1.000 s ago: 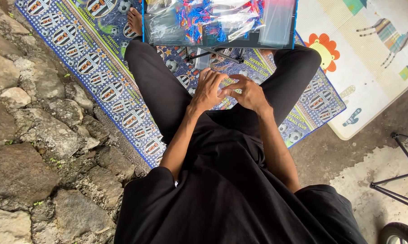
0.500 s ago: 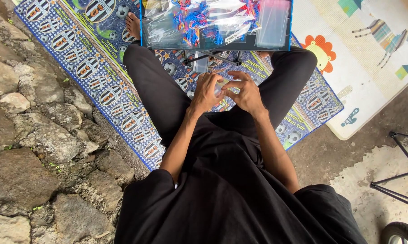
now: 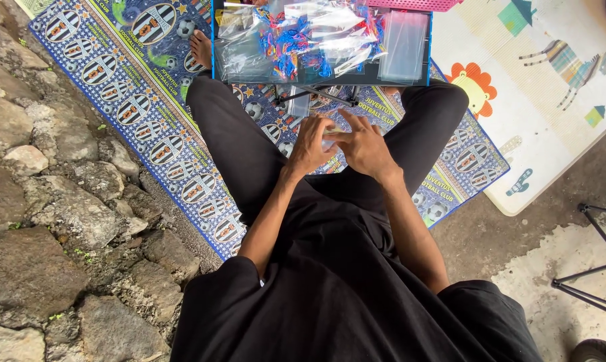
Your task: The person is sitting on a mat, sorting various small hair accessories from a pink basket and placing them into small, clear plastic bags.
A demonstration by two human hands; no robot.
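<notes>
Clear packet (image 3: 334, 132) pinched between left hand (image 3: 314, 144), right hand (image 3: 365, 145), above lap

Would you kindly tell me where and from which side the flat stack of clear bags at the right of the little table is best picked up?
Pinch the stack of clear bags at its near short edge, coming in from the person's side. It lies flat and lengthwise on the table, that edge faces the hands and looks uncovered, while loose bags crowd its left. Both the left hand and right hand are busy with something small.
</notes>
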